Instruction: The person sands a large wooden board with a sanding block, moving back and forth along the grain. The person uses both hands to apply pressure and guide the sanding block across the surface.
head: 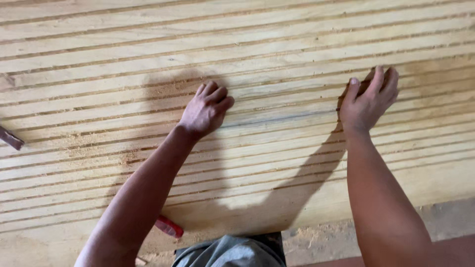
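Left hand: The left hand [205, 110] rests on the wood. Its fingers [217, 94] are curled in, like a loose fist. The knuckles touch the board. It holds nothing that I can see.

Right hand: The right hand [368, 99] is also on the wood, well apart from the left one. Its fingers [378, 79] are bent and close together, and the thumb sticks up beside them. Something dark shows under the fingers, but I cannot tell if it is a thing or only a shadow. So I cannot tell if this hand holds anything.

Board: The big wooden board [277, 44] is pale yellow. It fills almost the whole view. Long thin grooves run across it from side to side. Both hands sit near the middle of it. The near edge of the board is right by the person's body.

Sawdust: Some sawdust [94, 143] lies on the board, to the left of the left arm.

Red thing: A small red thing [169, 227] peeks out from under the left arm, close to the near edge of the board. Most of it is hidden.

Dark piece: A dark piece [10, 138] pokes in at the left side of the view.

Shadows: The arms make dark shadows on the wood.
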